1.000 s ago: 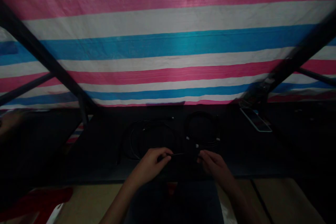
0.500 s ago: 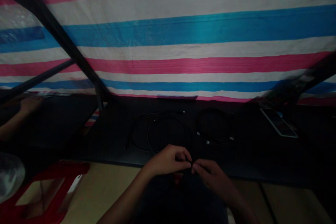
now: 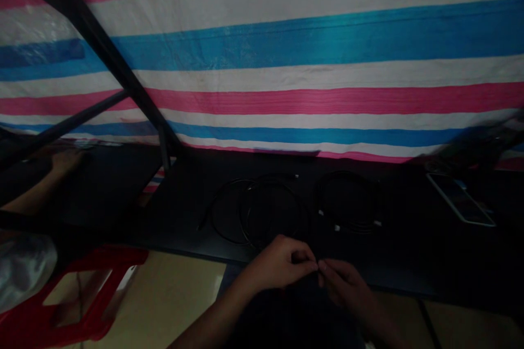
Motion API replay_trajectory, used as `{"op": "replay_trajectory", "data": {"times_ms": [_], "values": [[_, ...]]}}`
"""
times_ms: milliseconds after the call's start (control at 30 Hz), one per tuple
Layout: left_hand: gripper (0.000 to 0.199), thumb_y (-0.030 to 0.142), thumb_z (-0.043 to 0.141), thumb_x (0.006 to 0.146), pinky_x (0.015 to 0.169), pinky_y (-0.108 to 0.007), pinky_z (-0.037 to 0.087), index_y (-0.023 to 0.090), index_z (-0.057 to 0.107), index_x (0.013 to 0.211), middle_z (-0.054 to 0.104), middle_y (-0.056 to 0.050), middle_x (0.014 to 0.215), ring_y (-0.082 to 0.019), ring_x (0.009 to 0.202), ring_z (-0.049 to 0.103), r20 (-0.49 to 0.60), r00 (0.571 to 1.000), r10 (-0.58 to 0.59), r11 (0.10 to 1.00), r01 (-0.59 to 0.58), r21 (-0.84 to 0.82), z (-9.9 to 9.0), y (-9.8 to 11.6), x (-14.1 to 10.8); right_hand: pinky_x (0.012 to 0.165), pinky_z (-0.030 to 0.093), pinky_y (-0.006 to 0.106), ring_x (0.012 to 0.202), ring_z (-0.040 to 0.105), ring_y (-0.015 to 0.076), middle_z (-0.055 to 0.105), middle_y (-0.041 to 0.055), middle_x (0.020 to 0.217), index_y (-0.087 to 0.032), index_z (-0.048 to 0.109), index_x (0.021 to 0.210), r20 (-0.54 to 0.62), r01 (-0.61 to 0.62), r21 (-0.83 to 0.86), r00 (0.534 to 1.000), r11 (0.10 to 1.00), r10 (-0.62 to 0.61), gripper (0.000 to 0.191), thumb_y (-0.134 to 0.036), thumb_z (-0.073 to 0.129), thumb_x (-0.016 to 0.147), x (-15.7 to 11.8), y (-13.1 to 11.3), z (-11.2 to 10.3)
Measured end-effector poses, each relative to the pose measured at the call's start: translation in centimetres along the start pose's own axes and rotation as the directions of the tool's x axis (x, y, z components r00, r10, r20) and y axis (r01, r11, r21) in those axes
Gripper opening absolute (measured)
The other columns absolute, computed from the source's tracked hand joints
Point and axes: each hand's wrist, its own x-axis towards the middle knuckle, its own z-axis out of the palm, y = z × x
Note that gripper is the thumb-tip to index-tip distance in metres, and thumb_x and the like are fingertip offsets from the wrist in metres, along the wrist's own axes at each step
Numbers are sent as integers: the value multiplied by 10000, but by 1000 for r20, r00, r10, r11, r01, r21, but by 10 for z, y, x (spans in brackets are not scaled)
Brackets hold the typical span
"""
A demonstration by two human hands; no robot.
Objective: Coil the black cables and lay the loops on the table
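Note:
Low in the middle of the view, my left hand is closed in a pinch, thumb against fingertips. My right hand is pinched too, its fingertips meeting those of the left. Whatever lies between the fingertips is too small and dark to make out. Just beyond my left hand, a loosely coiled black cable lies on the black table. Another coiled black cable with light connector ends rests to its right.
A phone lies at the right of the table. Behind stands a striped sheet with a dark metal frame. At the left are another person's forearm and a red stool.
The view has shifted, so the table things appear slightly displaced. My hands appear a little lower and further right, fingertips still together.

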Motion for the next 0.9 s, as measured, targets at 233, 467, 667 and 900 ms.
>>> {"op": "replay_trajectory", "data": {"times_ms": [233, 467, 667, 900], "values": [[222, 253, 620, 915, 682, -236, 454, 180, 755, 1075, 708, -28, 844, -143, 746, 626, -23, 988, 152, 981, -147, 126, -10, 19, -7, 483, 270, 260, 527, 351, 124, 396, -25, 549, -200, 537, 571, -7, 178, -203, 983, 963, -184, 677, -851, 536, 756, 0, -18, -16], [246, 241, 592, 963, 782, -255, 478, 216, 752, 1148, 722, -57, 1014, -188, 914, 678, 101, 972, 211, 877, -234, 420, -9, 17, -18, 649, 436, 302, 679, 546, 196, 604, 26, 662, -209, 633, 656, 85, 206, -412, 979, 888, -187, 465, -636, 579, 831, -6, -16, -33], [278, 231, 485, 1024, 748, -238, 474, 187, 759, 1042, 682, -50, 971, -160, 871, 655, -63, 967, 248, 866, -192, 461, 11, 9, -6, 624, 450, 282, 653, 598, 194, 628, 27, 643, -208, 611, 659, -43, 315, -429, 929, 846, -368, 458, -565, 474, 909, 5, -16, -6], [276, 158, 513, 996, 713, -226, 468, 230, 724, 1158, 707, -29, 1012, -152, 865, 664, 33, 963, 267, 795, -239, 558, 3, 10, -11, 616, 440, 273, 630, 644, 180, 696, 24, 664, -203, 668, 698, 100, 368, -566, 919, 738, -382, 402, -483, 496, 929, 4, -18, -25]]}}
